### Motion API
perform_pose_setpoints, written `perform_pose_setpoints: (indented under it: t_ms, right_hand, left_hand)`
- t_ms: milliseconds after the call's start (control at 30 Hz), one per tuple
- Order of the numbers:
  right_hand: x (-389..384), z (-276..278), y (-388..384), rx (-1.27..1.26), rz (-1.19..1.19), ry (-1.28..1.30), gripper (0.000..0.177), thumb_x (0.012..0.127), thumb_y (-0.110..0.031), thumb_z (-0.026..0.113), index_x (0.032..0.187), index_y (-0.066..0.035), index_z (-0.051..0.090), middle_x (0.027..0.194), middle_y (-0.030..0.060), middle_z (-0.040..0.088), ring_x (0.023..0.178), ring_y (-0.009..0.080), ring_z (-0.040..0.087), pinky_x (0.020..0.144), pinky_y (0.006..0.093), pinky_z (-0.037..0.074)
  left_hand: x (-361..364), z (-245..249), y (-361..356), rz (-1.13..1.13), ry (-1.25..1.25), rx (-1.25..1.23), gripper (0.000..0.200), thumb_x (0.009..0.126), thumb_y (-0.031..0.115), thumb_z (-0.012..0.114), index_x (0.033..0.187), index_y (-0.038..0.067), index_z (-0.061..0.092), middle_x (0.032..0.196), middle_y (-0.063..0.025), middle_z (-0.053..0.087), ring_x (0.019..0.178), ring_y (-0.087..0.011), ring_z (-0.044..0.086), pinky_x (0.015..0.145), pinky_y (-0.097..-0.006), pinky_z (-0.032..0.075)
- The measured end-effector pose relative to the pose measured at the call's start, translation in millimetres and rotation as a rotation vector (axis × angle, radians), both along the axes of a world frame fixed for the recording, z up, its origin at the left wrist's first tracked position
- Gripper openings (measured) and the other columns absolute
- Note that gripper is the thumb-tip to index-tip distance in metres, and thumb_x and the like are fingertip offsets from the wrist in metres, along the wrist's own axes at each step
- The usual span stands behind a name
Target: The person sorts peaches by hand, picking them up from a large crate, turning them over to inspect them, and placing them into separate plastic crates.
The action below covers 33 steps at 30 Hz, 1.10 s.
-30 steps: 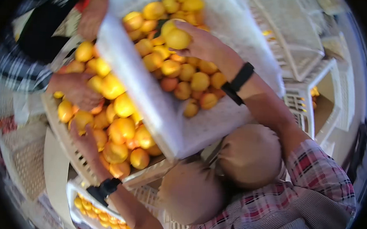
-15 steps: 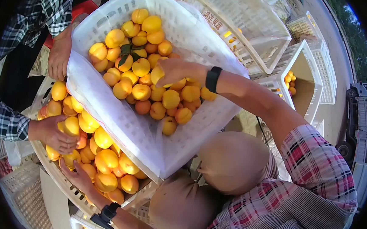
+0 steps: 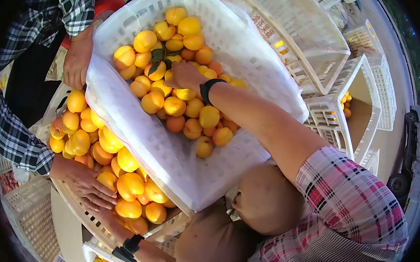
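Observation:
My right hand (image 3: 188, 76), with a dark band at its wrist, reaches among apricots (image 3: 174, 106) in the tilted crate lined with white film (image 3: 254, 51). Its fingers are curled down beside green leaves (image 3: 158, 55); what they grip, if anything, is hidden. My left hand (image 3: 109, 217) is low on the outer side of a second crate (image 3: 91, 225) heaped with apricots (image 3: 130, 186). Its fingers are hidden by another person's hand (image 3: 87, 183), which lies over them. That person's other hand (image 3: 80, 58) rests on the lined crate's edge.
More white crates (image 3: 299, 35) stand behind the lined one. A cardboard-lined crate (image 3: 368, 103) at the right holds some orange fruit. Another crate (image 3: 33, 218) sits at lower left. My knees (image 3: 268, 198) are close to the lined crate. A truck (image 3: 413, 155) stands beyond.
My right hand has shifted toward the leaves. My left hand has drawn back along the crate's side. The other person's lower hand has moved down over it, leaving the apricots it touched.

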State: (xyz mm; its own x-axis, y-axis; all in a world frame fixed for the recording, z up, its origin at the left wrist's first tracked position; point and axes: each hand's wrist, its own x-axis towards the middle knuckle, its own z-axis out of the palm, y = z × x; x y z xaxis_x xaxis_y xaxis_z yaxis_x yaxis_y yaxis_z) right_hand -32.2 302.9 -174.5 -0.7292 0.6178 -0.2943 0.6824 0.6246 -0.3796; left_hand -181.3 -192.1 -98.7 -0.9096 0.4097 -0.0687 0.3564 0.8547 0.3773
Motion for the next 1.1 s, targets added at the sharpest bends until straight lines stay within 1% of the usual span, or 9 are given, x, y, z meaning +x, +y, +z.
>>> perform_pose_setpoints:
  t_ms: [400, 467, 533, 600, 633, 933, 967, 1033, 1100]
  right_hand:
    - [9.2, 8.5, 18.5, -0.213, -0.137, 0.213, 0.061, 0.070, -0.041, 0.073, 0.110, 0.001, 0.054, 0.106, 0.0200, 0.060, 0.094, 0.0315, 0.061, 0.078, 0.0388, 0.051]
    - [7.4, 19.3, 28.2, -0.865, -0.355, 0.494, 0.061, 0.075, -0.044, 0.069, 0.115, 0.000, 0.055, 0.108, 0.0139, 0.061, 0.094, 0.0275, 0.061, 0.076, 0.0360, 0.051]
    - [13.0, 32.6, 36.4, -1.027, -0.206, 0.591, 0.052, 0.084, -0.043, 0.058, 0.120, -0.006, 0.052, 0.110, 0.0115, 0.062, 0.099, 0.0241, 0.061, 0.075, 0.0347, 0.052]
    - [12.6, 48.3, 35.6, -1.951, -0.234, 0.687, 0.051, 0.089, -0.048, 0.051, 0.121, -0.009, 0.052, 0.116, 0.0128, 0.060, 0.103, 0.0251, 0.060, 0.078, 0.0383, 0.052]
    - [12.7, 57.9, 30.4, -1.993, -0.283, 0.717, 0.056, 0.090, -0.054, 0.047, 0.122, -0.008, 0.051, 0.118, 0.0137, 0.059, 0.108, 0.0285, 0.059, 0.080, 0.0439, 0.052]
    - [9.8, 101.0, -11.5, -1.786, -0.302, 0.915, 0.054, 0.088, -0.044, 0.058, 0.126, -0.007, 0.047, 0.123, 0.0141, 0.055, 0.114, 0.0322, 0.054, 0.091, 0.0518, 0.047]
    - [15.1, 102.5, -13.9, -0.990, -0.013, 0.926, 0.052, 0.088, -0.039, 0.060, 0.126, -0.007, 0.048, 0.124, 0.0131, 0.055, 0.114, 0.0298, 0.054, 0.093, 0.0490, 0.047]
    - [19.5, 89.5, -15.3, -0.228, 0.221, 0.803, 0.049, 0.088, -0.033, 0.063, 0.126, -0.007, 0.049, 0.124, 0.0112, 0.056, 0.114, 0.0255, 0.054, 0.096, 0.0426, 0.046]
    - [1.9, 55.3, 5.1, -0.710, 0.103, 0.751, 0.044, 0.089, -0.029, 0.062, 0.126, -0.007, 0.050, 0.121, 0.0097, 0.058, 0.113, 0.0235, 0.056, 0.095, 0.0376, 0.048]
  left_hand:
    - [26.0, 28.4, 58.7, 0.119, 0.064, 0.369, 0.041, 0.091, 0.016, 0.057, 0.127, -0.001, 0.045, 0.129, -0.0148, 0.048, 0.111, -0.0243, 0.052, 0.094, -0.0342, 0.046]
    - [25.7, 30.9, 69.3, 0.124, 0.071, 0.419, 0.041, 0.092, 0.016, 0.057, 0.128, 0.000, 0.045, 0.130, -0.0148, 0.047, 0.112, -0.0243, 0.052, 0.094, -0.0345, 0.046]
    - [27.0, 32.8, 75.3, 0.120, 0.075, 0.450, 0.042, 0.093, 0.016, 0.056, 0.130, 0.001, 0.044, 0.131, -0.0149, 0.046, 0.112, -0.0242, 0.052, 0.095, -0.0348, 0.046]
    - [24.3, 30.7, 73.1, 0.109, 0.066, 0.466, 0.044, 0.094, 0.013, 0.054, 0.136, 0.007, 0.042, 0.135, -0.0143, 0.043, 0.114, -0.0249, 0.051, 0.094, -0.0352, 0.047]
    - [25.5, 31.5, 74.6, 0.103, 0.065, 0.472, 0.044, 0.093, 0.012, 0.054, 0.135, 0.006, 0.042, 0.135, -0.0139, 0.043, 0.114, -0.0247, 0.051, 0.094, -0.0351, 0.047]
    - [29.3, 34.3, 77.0, 0.139, 0.049, 0.498, 0.043, 0.092, 0.008, 0.054, 0.134, 0.004, 0.044, 0.134, -0.0145, 0.045, 0.115, -0.0256, 0.050, 0.094, -0.0349, 0.046]
    - [24.2, 31.0, 72.5, 0.024, 0.177, 0.412, 0.041, 0.093, 0.010, 0.054, 0.132, 0.001, 0.045, 0.133, -0.0158, 0.046, 0.118, -0.0272, 0.048, 0.096, -0.0362, 0.044]
    - [25.3, 26.5, 68.2, 0.109, 0.082, 0.511, 0.041, 0.094, 0.013, 0.053, 0.131, -0.001, 0.046, 0.134, -0.0182, 0.046, 0.121, -0.0294, 0.046, 0.100, -0.0370, 0.039]
    - [20.2, 18.3, 56.8, 0.095, 0.122, 0.495, 0.037, 0.096, 0.017, 0.049, 0.129, -0.001, 0.049, 0.129, -0.0167, 0.052, 0.120, -0.0280, 0.047, 0.101, -0.0360, 0.038]
